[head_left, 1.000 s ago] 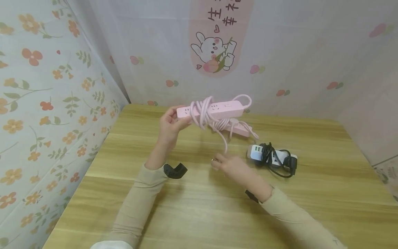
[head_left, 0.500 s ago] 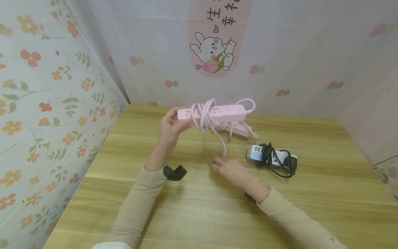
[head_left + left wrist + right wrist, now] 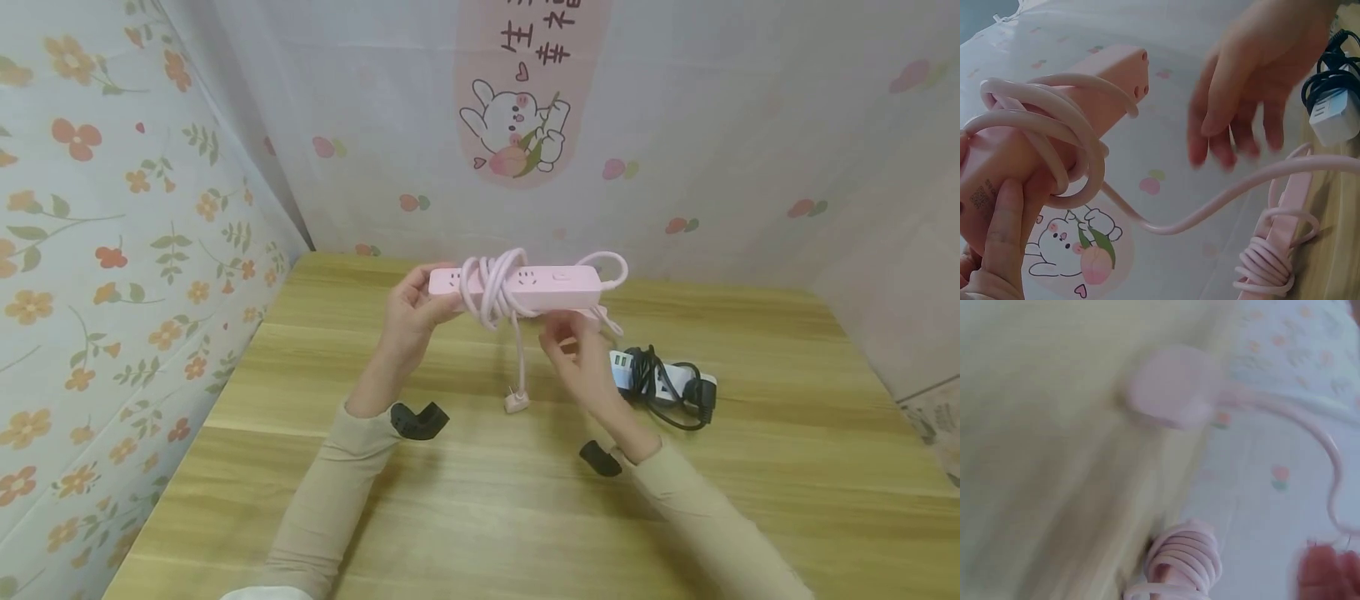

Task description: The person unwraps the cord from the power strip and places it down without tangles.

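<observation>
My left hand grips the left end of a pink power strip, holding it raised over the table. The strip's pink cord is wound in loose coils about its middle. From the coils one free length hangs down to a pink plug, which shows large and blurred in the right wrist view. Below the strip's right half in the head view is my right hand. In the left wrist view its loosely bent fingers hold nothing and stand apart from the strip.
Behind the raised strip, a second pink power strip with a tightly wound cord lies on the wooden table. To the right is a white power strip wrapped in black cord. A patterned cloth hangs at the table's back edge.
My right hand has let go of the plug and moved up and right, toward the strip. The plug now hangs free. The raised strip has lowered slightly and turned more level.
</observation>
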Demonstrator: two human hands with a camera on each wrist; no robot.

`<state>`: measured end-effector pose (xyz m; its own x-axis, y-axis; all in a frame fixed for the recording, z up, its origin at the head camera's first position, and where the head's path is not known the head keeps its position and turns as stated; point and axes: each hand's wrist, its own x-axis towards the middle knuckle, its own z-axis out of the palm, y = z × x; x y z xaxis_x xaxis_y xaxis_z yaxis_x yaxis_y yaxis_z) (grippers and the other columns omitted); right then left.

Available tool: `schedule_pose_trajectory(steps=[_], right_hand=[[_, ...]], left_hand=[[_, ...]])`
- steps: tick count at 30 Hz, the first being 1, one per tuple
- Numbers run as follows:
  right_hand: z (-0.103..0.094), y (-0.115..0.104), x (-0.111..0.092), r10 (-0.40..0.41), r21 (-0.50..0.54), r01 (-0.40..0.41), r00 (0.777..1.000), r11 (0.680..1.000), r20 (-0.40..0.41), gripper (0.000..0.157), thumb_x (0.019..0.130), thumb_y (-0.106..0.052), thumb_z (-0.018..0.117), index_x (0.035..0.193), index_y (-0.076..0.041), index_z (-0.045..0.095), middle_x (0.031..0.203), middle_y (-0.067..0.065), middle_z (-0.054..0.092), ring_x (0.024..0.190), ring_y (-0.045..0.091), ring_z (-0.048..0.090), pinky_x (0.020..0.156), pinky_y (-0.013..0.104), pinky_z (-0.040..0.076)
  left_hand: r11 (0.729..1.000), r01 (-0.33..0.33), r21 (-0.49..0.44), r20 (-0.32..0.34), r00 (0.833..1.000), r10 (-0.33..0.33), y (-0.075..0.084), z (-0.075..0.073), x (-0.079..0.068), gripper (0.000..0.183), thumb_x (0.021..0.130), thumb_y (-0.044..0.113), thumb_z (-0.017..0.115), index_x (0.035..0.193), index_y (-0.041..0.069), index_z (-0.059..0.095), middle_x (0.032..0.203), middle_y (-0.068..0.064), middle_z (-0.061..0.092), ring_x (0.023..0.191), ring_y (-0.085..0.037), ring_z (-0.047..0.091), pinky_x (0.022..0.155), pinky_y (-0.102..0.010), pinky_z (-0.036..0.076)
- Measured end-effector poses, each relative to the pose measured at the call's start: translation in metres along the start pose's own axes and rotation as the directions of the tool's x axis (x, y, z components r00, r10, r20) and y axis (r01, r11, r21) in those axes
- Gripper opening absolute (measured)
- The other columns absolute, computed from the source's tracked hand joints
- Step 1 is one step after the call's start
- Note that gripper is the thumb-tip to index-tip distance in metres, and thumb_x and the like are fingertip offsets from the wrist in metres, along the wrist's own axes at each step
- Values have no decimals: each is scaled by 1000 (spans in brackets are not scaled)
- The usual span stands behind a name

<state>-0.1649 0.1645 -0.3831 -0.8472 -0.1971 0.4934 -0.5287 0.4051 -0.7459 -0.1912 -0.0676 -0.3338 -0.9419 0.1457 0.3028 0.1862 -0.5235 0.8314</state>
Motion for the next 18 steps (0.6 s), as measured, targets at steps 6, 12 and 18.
schedule_pose_trajectory(steps=[6, 12, 18], right_hand=[[-5, 6, 22, 241, 451, -360, 923, 817, 301, 37, 99, -12, 41, 133, 1, 45, 124, 8, 58, 118, 30, 49, 100, 54, 39], [-1, 5, 27, 224, 735, -462, 886, 497, 406, 39, 99, 2, 28, 110, -19, 59, 100, -2, 63, 89, 17, 62, 82, 40, 53], [-5, 3, 31, 421, 806, -449, 863, 385, 280, 21, 98, -9, 45, 91, -14, 65, 74, 0, 63, 58, 11, 57, 57, 23, 52]], left_hand=[[1000, 16, -2, 32, 999, -16, 1, -1, -2, 34, 76, -12, 55, 99, 12, 61, 98, -4, 58, 85, -13, 58, 74, -21, 55], [1000, 20, -16, 61, 998, -19, 3, 1, -4, 36, 77, -14, 52, 97, 13, 63, 99, -5, 59, 85, -14, 57, 73, -21, 55], [1000, -3, 10, 102, 995, 2, 3, -1, -8, 37, 77, -13, 53, 98, 15, 64, 98, -3, 60, 84, -13, 56, 72, -20, 54]])
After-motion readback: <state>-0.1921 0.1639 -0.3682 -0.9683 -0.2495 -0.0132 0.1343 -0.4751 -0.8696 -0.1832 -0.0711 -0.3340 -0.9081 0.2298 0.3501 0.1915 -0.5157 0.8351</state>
